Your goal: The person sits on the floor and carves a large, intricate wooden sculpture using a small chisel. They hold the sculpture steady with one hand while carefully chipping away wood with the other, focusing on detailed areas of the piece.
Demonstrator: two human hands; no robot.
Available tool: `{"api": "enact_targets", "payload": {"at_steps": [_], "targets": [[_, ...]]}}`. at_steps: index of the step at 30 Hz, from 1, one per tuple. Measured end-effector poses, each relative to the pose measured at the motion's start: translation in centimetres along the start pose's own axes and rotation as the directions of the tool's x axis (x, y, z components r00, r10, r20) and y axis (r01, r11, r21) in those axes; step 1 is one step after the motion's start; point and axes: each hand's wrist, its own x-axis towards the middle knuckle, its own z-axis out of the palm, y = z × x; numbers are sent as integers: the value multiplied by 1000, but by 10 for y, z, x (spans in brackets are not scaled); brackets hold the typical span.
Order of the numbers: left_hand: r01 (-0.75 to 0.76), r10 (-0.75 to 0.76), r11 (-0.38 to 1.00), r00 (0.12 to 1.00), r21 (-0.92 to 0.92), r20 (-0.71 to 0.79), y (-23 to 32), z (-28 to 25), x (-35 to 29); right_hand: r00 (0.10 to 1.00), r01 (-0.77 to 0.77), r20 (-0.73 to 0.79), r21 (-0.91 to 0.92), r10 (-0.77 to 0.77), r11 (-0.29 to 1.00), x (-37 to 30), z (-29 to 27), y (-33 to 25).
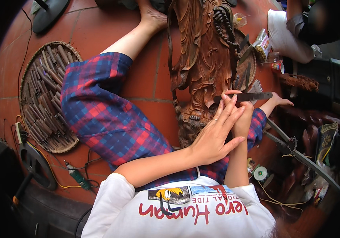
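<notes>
A carved brown wooden statue (199, 51) with flowing robes and a string of beads lies between my legs, its rough base toward me. My right hand (242, 123) is closed around a dark, flat, narrow tool (255, 96) with a rounded end, held across the lower right side of the carving. I cannot tell whether the tool touches the wood. My left hand (217, 133) reaches over from the left, its fingers stretched out and lying against my right hand and wrist. It hides part of the right hand and of the statue's base.
A round woven basket (22, 85) of several wooden-handled carving tools sits at left. A green power tool (76, 174) and cords lie below it. At right are another basket (253, 65), a brush (256, 86), plastic cups (274, 59), a metal bar (309, 160) and another person's white-clothed leg (285, 37).
</notes>
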Motion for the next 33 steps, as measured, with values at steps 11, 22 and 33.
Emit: {"api": "enact_targets", "payload": {"at_steps": [11,22,33], "targets": [[-29,29,999,999,-33,-17,-9,-5,3,974,195,151,-175,-169,965,8,-6,-10],[10,-9,998,1000,-69,13,-13,-5,8,989,-62,132,-56,69,997,10,-11,0],[31,-32,999,998,11,59,-8,-8,4,993,52,105,22,-54,998,2,-7,2]]}}
